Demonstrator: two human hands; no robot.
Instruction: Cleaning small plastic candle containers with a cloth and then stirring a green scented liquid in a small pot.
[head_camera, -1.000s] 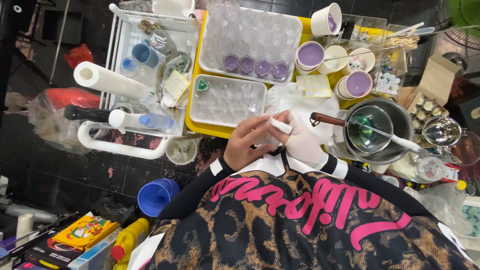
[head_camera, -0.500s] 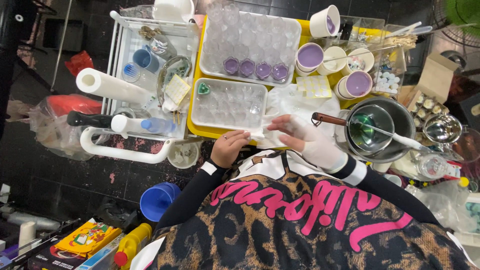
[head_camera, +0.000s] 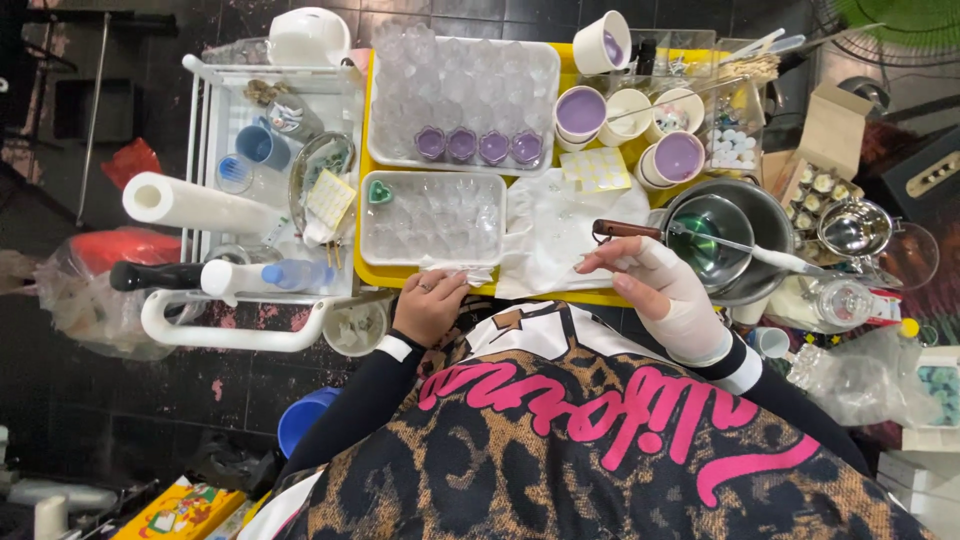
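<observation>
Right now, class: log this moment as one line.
left hand: on white cloth by clear tray | right hand: open, gloved, over white paper | pot: green liquid

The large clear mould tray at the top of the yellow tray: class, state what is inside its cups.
In the mould tray, four cups along the near edge hold purple filling. The rest look clear and empty, though glare makes that uncertain. Nothing covers the tray.

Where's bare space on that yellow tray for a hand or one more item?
Mostly the white sheet between the small clear mould tray and the pan, just ahead of the right hand. Left hand rests at the yellow tray's near edge. Far side is crowded: large mould tray, purple-filled cups.
</observation>
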